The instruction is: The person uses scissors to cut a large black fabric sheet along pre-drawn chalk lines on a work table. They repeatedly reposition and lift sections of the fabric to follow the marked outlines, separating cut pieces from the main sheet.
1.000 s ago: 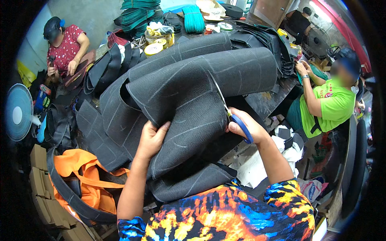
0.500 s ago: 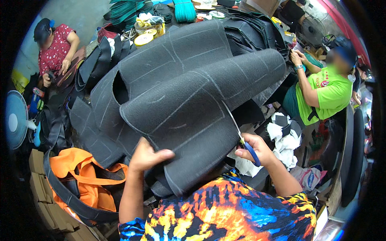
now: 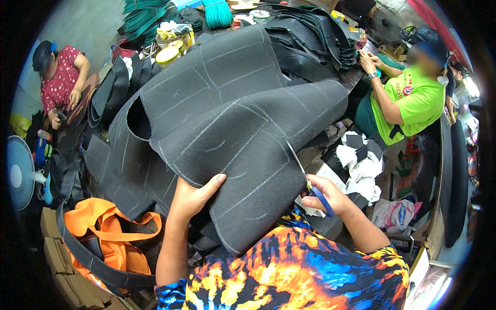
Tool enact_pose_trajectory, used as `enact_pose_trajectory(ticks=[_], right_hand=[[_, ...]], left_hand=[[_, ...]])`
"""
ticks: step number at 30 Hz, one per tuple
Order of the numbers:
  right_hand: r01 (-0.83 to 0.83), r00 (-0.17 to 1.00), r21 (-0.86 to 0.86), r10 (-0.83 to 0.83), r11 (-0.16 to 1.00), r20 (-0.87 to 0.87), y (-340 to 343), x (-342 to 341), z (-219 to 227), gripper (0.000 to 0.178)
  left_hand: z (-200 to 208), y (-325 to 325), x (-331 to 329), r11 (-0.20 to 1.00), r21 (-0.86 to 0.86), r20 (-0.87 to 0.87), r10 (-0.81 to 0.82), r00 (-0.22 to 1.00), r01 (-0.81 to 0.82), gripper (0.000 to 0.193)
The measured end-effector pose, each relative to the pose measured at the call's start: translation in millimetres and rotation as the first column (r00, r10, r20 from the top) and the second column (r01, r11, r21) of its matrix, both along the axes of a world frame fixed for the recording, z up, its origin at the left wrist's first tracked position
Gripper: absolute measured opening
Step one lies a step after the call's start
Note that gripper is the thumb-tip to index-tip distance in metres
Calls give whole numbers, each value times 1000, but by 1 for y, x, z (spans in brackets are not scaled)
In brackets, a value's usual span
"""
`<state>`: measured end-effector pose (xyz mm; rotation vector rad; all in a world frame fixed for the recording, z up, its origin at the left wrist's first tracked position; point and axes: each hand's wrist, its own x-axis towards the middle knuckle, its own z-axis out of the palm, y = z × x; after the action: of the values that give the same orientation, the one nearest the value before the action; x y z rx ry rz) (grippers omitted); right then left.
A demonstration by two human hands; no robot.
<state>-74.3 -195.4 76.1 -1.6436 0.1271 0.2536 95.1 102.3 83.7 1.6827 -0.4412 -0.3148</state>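
A large black sheet [image 3: 232,155], marked with pale chalk-like outlines, lies folded and draped across the table and hangs toward my body. My left hand [image 3: 192,200] grips its near edge, thumb on top and fingers hidden underneath. In my right hand [image 3: 333,196] is a pair of scissors [image 3: 321,200] with blue handles. One blade shows on top of the sheet at its right side, pointing away from me; the other blade is out of sight.
An orange bag [image 3: 106,222] sits in a dark-rimmed tub at left. White scraps [image 3: 361,175] lie at right. Stacked black pieces [image 3: 310,44] and green cord bundles [image 3: 217,13] stand at the back. One person [image 3: 67,77] works at far left, another [image 3: 413,98] at right; a fan [image 3: 20,173] stands left.
My left thumb has come down onto the sheet, and the hand now grips its edge. The fold has sagged lower at right. The scissors stay at the sheet's right side.
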Motion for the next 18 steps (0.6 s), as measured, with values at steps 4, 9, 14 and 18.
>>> enact_pose_trajectory(ticks=[4,9,14,18], right_hand=[[36,975,64,-21,997,-222,-4,-17,4,21],[-50,952,169,98,984,-289,-8,-34,3,24],[-34,993,188,54,981,-101,10,-27,-16,37],[41,984,141,-16,989,-177,22,-29,-19,29]], left_hand=[[-12,7,-3,998,-45,-120,-48,992,43,70],[-21,12,-14,996,-20,-104,-90,990,88,74],[-30,11,-29,992,46,-155,-110,982,118,77],[-34,12,-36,993,14,-250,-107,962,114,78]])
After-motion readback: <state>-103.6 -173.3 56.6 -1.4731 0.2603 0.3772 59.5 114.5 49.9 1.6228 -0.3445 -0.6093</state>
